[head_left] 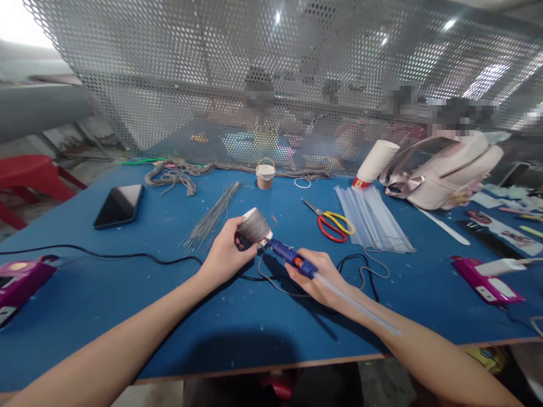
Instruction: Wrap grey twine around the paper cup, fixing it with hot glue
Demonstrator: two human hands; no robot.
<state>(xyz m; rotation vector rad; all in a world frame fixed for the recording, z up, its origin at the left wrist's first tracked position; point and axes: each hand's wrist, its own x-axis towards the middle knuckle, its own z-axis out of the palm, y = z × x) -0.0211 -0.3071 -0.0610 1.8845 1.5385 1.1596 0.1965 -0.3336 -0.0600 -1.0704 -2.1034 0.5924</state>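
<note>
My left hand point(224, 254) is closed around a paper cup point(253, 226) wrapped in grey cord, held tilted on its side just above the blue table point(127, 305). My right hand point(319, 277) grips a blue glue gun point(291, 255) with a clear glue stick point(356, 305) trailing back along my forearm. The gun's nozzle touches the cup's rim. A grey cord point(271, 280) hangs from the cup to the table.
A black phone point(119, 205), a bundle of thin wires point(212, 217), red and yellow scissors point(333, 221), clear glue sticks point(373, 217), stacked cups point(375, 164), a pale bag point(445, 169) and pink devices point(486, 280) lie around. A perforated metal screen point(275, 73) stands behind, people beyond it.
</note>
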